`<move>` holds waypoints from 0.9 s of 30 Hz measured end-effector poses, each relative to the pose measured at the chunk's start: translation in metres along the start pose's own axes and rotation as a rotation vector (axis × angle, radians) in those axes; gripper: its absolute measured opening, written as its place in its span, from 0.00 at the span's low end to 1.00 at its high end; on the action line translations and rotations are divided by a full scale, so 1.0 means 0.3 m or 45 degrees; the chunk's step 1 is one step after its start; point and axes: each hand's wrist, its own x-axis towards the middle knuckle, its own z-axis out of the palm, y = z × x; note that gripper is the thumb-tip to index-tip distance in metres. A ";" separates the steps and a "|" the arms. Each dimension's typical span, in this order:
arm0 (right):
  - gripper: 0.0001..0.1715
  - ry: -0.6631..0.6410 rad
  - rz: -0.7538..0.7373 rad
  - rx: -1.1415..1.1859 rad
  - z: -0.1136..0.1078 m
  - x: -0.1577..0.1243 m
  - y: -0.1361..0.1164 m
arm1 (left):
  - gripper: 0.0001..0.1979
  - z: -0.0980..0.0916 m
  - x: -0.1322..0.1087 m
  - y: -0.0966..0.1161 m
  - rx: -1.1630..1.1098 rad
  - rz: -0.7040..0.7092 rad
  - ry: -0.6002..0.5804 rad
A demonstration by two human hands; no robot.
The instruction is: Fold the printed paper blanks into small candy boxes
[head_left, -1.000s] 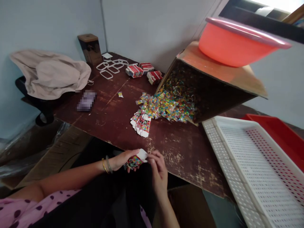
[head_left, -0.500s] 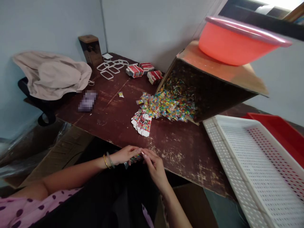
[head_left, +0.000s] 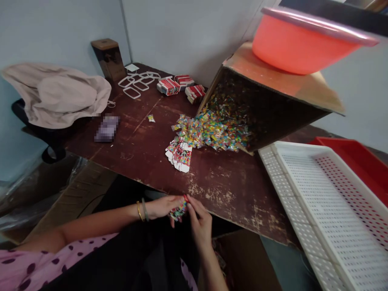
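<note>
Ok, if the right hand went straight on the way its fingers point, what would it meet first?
Its fingers point up and left, so the right hand first meets the small colourful carton it pinches together with the left hand. Past that, probably the table edge, though depth is unclear.

A person's arms and lap fill the bottom of the frame. At lower left, a pink sleeve with dark purple polka dots (head_left: 45, 266) covers the upper arm. Just behind the left hand (head_left: 162, 206), the wrist carries a thin gold bangle (head_left: 139, 211) and a darker, greyish bangle (head_left: 145, 209) side by side. The right hand (head_left: 200, 224) and both forearms are bare. Plain black cloth (head_left: 130, 258) covers the lap at lower centre.
</note>
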 end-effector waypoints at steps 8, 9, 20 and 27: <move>0.15 -0.452 0.201 -0.632 -0.436 -0.052 0.008 | 0.34 -0.041 0.017 0.027 0.095 0.030 -0.061; 0.18 -0.414 0.102 -0.699 -0.390 0.007 0.015 | 0.33 -0.052 0.014 0.033 0.037 0.036 -0.020; 0.20 -0.416 -0.439 -1.354 0.096 0.679 -0.041 | 0.25 -0.101 -0.031 0.064 -0.099 0.038 0.175; 0.18 -0.357 -0.669 -1.289 0.079 0.325 -0.056 | 0.19 -0.163 0.010 0.106 -0.583 0.217 0.191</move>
